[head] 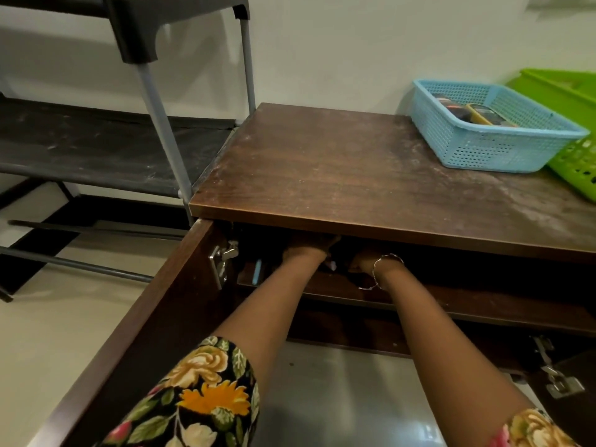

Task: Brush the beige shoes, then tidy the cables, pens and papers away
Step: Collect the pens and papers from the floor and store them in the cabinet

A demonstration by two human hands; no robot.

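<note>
two baskets (483, 146) sit side by side on the counter (322, 175), far right; a shoe rack (113, 146) stands left; both hands (304, 250) reach inside the open cabinet beneath.

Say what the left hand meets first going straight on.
The left hand points into the dark cabinet interior above the shelf; nothing distinct shows ahead, so likely the back panel, but depth is unreadable.

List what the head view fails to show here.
Head view:
Left hand: fingers hidden under the cabinet top, in shadow.
Right hand: whatever it touches is lost in the dark shelf.
Blue basket contents: too blurred to name.
Green basket: cut off by the right edge.
</note>
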